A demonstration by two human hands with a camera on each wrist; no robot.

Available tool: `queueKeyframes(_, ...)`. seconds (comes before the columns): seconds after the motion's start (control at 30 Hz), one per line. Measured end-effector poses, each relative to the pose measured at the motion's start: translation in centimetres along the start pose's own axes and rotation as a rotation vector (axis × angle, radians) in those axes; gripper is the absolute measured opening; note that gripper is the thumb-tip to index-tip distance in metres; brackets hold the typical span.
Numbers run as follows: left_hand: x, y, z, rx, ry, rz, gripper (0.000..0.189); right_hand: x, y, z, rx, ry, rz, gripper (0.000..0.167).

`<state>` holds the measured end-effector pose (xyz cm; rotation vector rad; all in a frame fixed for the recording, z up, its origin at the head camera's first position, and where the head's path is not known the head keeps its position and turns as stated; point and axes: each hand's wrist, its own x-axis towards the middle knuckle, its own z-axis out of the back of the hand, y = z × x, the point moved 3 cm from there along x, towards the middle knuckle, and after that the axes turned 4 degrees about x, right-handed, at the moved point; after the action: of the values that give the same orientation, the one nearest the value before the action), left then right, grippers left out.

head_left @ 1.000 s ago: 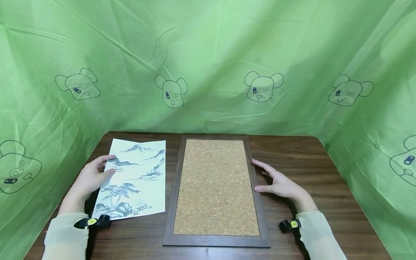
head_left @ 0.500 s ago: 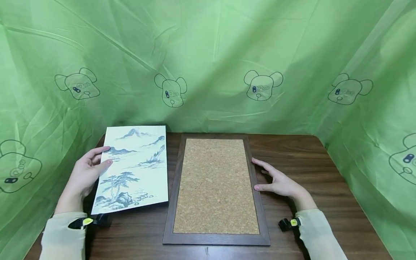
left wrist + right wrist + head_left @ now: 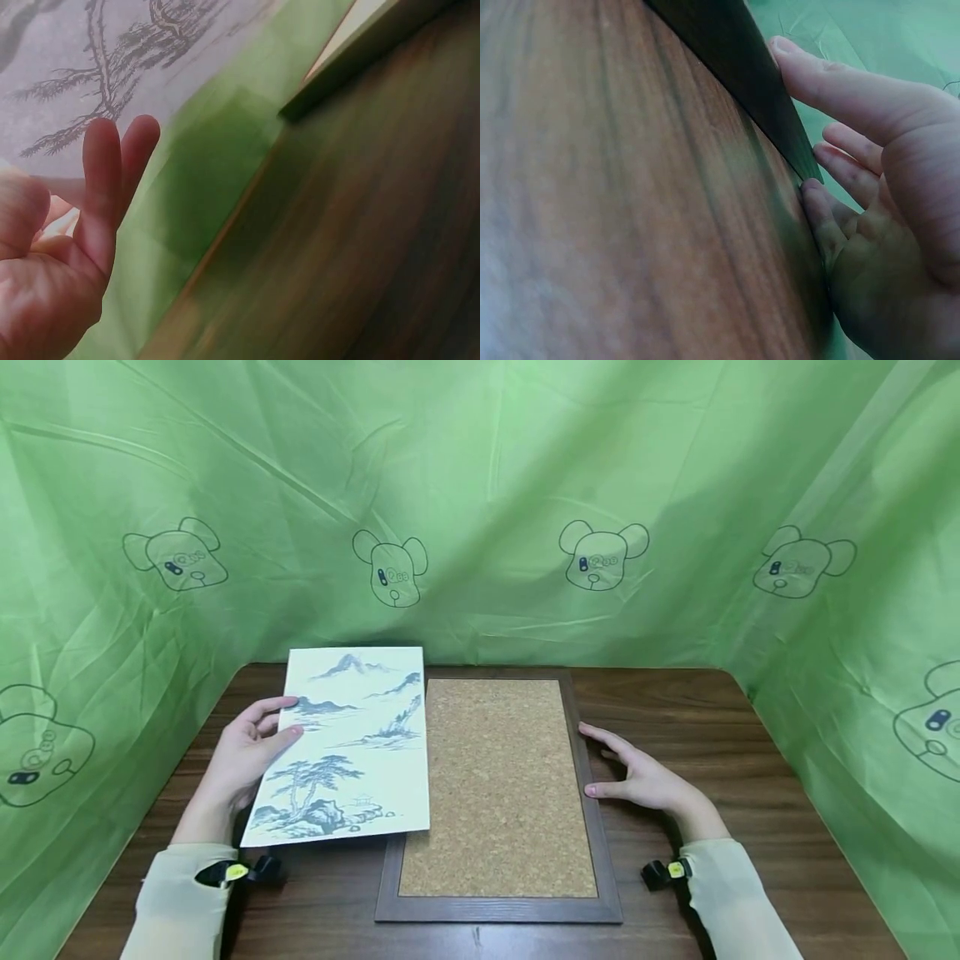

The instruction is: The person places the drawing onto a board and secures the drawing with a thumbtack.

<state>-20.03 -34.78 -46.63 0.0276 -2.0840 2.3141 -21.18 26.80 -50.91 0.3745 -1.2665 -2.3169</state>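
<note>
In the head view, my left hand (image 3: 242, 764) pinches the left edge of a white sheet with a blue-grey ink landscape (image 3: 341, 735), thumb on its front. Held up off the table, the sheet overlaps the left side of a dark wood-framed cork board (image 3: 498, 910). Part of that frame's left side is hidden behind it. My right hand (image 3: 648, 785) touches the board's right edge with thumb and fingertips, fingers fairly straight. The left wrist view shows the printed trees on the sheet (image 3: 97, 67) beyond my fingers (image 3: 101, 172). In the right wrist view, fingertips meet the frame's side (image 3: 742, 67).
The cork board lies flat on a dark wood-grain table (image 3: 697, 718). Green cloth (image 3: 480, 510) printed with bear-head outlines hangs behind the table and along both sides. A small black camera sits on each wrist.
My left hand has lifted the sheet from the table's left side, then carried it right until it overlaps the cork board. My right hand has stayed at the board's right edge.
</note>
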Motion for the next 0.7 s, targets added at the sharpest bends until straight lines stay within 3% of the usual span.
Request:
queueKeyframes(0.37, 0.3, -0.1, -7.1, 0.052, 0.054, 0.036, 0.051, 0.0, 0.1, 0.1, 0.000, -0.002, 0.014, 0.100)
queueKeyframes(0.57, 0.3, -0.3, -11.1, 0.065, 0.043, 0.040, 0.047, -0.3, 0.0, 0.0, -0.004, -0.011, 0.006, 0.099)
queueKeyframes(0.7, 0.7, -0.6, -12.9, 0.083, 0.017, 0.039, 0.044, 0.0, 0.1, 0.0, 0.009, 0.003, 0.025, 0.098)
